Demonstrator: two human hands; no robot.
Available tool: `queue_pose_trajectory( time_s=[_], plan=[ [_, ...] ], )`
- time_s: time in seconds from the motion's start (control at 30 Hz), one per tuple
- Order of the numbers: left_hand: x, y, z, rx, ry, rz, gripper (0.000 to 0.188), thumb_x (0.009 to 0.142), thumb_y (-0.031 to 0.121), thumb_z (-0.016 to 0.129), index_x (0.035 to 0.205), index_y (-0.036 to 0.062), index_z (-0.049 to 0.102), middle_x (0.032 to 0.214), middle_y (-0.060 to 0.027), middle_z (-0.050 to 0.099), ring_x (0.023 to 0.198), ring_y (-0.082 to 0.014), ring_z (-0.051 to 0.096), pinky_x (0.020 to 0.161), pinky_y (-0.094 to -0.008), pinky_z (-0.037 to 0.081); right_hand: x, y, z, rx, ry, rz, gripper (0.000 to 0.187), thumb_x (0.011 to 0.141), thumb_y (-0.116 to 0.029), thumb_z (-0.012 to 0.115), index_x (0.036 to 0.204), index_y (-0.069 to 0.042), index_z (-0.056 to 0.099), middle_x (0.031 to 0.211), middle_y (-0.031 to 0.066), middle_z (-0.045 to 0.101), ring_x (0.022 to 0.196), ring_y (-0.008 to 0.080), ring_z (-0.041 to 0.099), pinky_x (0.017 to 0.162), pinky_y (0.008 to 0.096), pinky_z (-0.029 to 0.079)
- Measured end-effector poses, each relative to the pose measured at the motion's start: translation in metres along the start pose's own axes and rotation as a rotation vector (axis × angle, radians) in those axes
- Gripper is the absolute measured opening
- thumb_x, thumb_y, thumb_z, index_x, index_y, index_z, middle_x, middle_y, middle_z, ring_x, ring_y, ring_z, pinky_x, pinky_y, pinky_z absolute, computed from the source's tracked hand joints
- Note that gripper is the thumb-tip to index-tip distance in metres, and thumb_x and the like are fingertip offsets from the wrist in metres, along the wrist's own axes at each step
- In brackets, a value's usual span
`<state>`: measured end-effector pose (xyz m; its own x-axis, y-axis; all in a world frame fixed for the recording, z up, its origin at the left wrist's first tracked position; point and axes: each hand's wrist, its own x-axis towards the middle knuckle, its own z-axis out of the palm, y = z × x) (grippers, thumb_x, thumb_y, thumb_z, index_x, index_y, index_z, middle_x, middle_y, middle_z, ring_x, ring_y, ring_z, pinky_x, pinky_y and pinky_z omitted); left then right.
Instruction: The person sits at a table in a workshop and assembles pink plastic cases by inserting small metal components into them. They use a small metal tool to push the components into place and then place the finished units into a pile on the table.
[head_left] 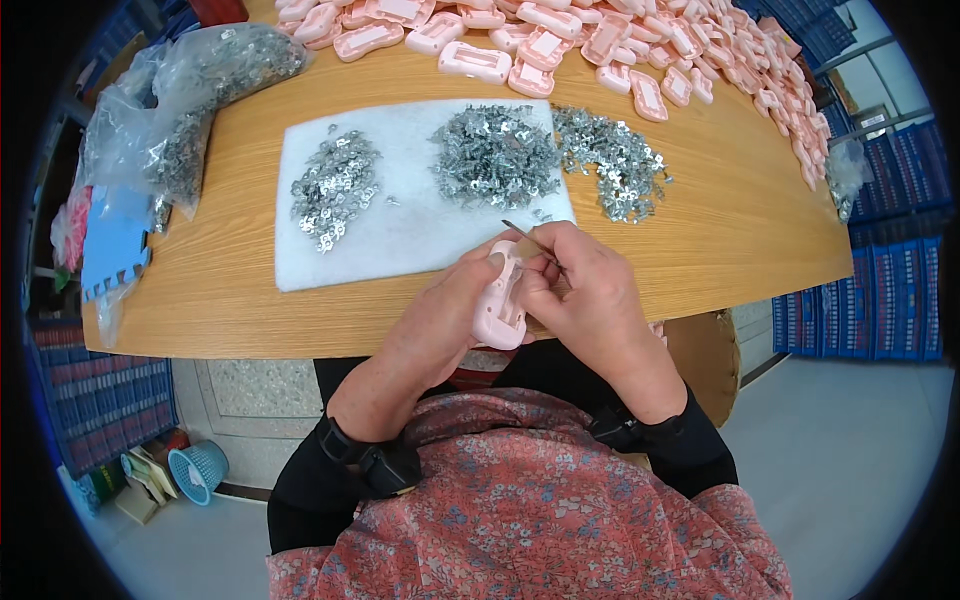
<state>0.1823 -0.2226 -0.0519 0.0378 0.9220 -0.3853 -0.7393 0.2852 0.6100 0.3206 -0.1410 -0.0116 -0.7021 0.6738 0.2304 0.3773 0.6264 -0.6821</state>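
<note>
My left hand (436,308) is closed around a pale pink plastic shell (498,322), held tilted above the table's near edge with its hollow side showing. A thin, dark metal tool (522,232), perhaps tweezers, is pinched in my right hand (595,290), its pointed end sticking out to the upper left. The right fingertips are up against the shell's side; what they touch inside is hidden. Just beyond my hands lies a white foam sheet (405,235), bearing a pile of small metal pieces (335,185) and a denser metal pile (495,158).
More metal pieces (628,175) spill onto the wooden table (730,225) right of the sheet. Many pink shells (475,62) heap along the far edge. Clear bags of metal parts (185,130) and a blue foam mat (115,240) sit left. A blue basket (198,472) stands on the floor.
</note>
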Motion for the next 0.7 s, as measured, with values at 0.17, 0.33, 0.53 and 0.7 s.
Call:
queue_pose_trajectory(
  time_s=[0.17,0.33,0.53,0.7],
  plan=[
    [-0.003,0.008,-0.009,-0.033,-0.085,-0.011,0.050,0.105,0.032,0.031,0.148,0.0056,0.031,0.116,-0.0125,0.060,0.093,-0.0193,0.063,0.075,-0.0378,0.058,-0.003,0.001,-0.014,0.068,-0.040,0.087,0.018,0.093,-0.012,0.060,0.110,-0.004,0.056,0.083,0.0187,0.066,0.075,0.0380,0.066,0.063,0.0433,0.052],
    [-0.007,0.009,-0.003,-0.057,-0.049,0.096,0.046,0.107,0.031,0.029,0.148,0.0095,0.030,0.115,-0.0129,0.059,0.091,-0.0207,0.063,0.075,-0.0387,0.058,-0.011,-0.008,-0.017,-0.088,-0.185,0.167,0.025,0.100,-0.019,0.051,0.122,-0.009,0.047,0.079,0.0206,0.066,0.074,0.0430,0.065,0.063,0.0501,0.050],
    [-0.009,0.009,0.007,0.012,0.055,0.247,0.039,0.106,0.028,0.030,0.142,0.0140,0.033,0.113,-0.0093,0.055,0.095,-0.0190,0.059,0.081,-0.0349,0.054,-0.014,-0.022,-0.014,-0.113,-0.239,0.171,0.033,0.099,-0.020,0.050,0.129,-0.011,0.039,0.072,0.0213,0.065,0.068,0.0431,0.064,0.060,0.0528,0.049],
    [-0.004,0.000,0.002,0.107,0.059,0.300,0.036,0.105,0.023,0.032,0.140,0.0149,0.035,0.119,-0.0057,0.054,0.107,-0.0156,0.055,0.093,-0.0331,0.048,-0.010,-0.025,-0.007,-0.194,-0.256,0.167,0.045,0.096,-0.018,0.052,0.138,-0.011,0.036,0.069,0.0206,0.064,0.064,0.0420,0.064,0.057,0.0522,0.049]
  ],
)
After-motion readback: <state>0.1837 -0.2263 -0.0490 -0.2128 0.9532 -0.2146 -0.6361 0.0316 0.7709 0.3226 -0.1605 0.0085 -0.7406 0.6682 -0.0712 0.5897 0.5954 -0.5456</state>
